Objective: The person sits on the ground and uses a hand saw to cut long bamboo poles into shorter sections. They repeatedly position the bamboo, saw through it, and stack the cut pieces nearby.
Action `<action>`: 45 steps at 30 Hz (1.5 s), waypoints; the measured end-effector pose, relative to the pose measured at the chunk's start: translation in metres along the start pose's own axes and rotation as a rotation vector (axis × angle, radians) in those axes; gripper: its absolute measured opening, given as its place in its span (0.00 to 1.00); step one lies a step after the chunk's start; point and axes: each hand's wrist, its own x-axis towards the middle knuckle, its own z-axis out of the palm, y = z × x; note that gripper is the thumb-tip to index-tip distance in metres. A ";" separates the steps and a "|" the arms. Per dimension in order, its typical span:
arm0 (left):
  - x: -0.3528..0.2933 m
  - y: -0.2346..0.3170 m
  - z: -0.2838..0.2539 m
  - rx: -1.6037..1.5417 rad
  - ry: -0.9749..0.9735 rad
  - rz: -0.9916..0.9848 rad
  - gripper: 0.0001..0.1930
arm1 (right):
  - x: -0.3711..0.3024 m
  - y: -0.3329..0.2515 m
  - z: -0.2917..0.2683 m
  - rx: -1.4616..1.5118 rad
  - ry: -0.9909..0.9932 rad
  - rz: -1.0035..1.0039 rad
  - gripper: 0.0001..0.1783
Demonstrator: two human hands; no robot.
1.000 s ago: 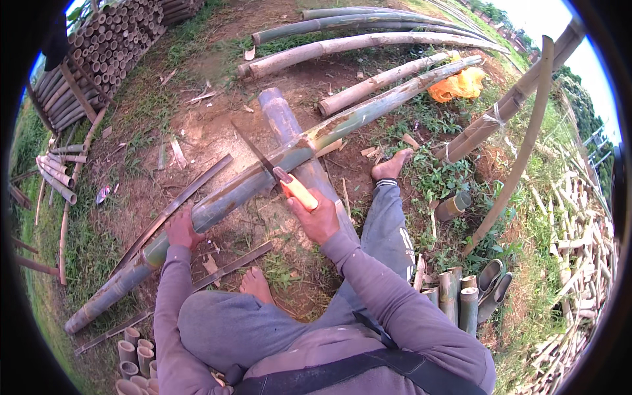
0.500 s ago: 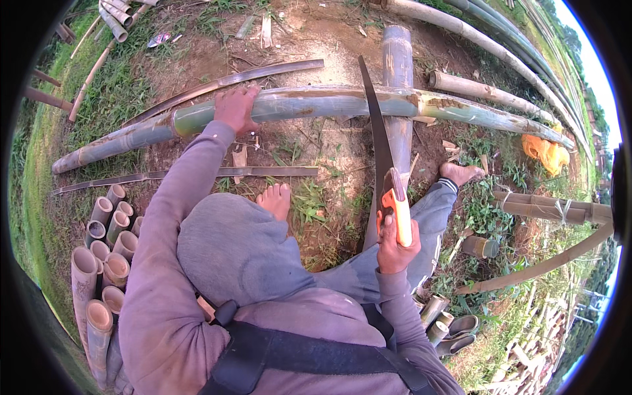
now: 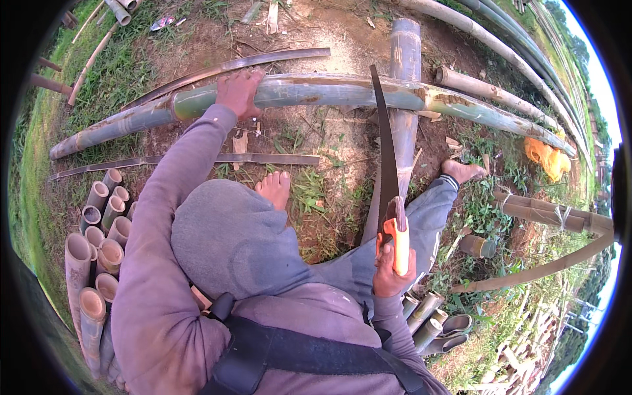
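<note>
A long green-grey bamboo pole lies crosswise in front of me, resting over a thicker bamboo post that runs away from me. My left hand grips the pole from above, left of its middle, with fingers wrapped round it. In my right hand is a handsaw, held by its orange handle. Its dark blade points away from me, and the tip overlaps the pole in the picture near the post; whether it touches cannot be told.
Cut bamboo tubes stand clustered at my left, with more at my right. Split bamboo strips lie on either side of the pole. An orange bag sits by the pole's right end. My bare feet are on the ground.
My right hand has drawn the saw slightly back toward me, its tip now lower against the pole. My left hand keeps its hold; the whole view has shifted a little.
</note>
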 end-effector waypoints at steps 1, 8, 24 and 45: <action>-0.002 0.002 0.001 -0.008 -0.018 -0.008 0.57 | 0.007 0.003 0.011 0.090 0.013 0.011 0.10; 0.005 0.012 -0.009 -0.046 -0.053 0.001 0.60 | 0.163 0.011 0.109 0.199 -0.003 -0.026 0.06; 0.007 0.016 -0.012 -0.044 -0.034 0.000 0.58 | 0.184 0.025 0.116 0.188 0.008 -0.156 0.08; -0.001 0.011 -0.013 -0.050 -0.063 0.001 0.55 | 0.153 0.029 0.096 0.056 -0.012 -0.127 0.09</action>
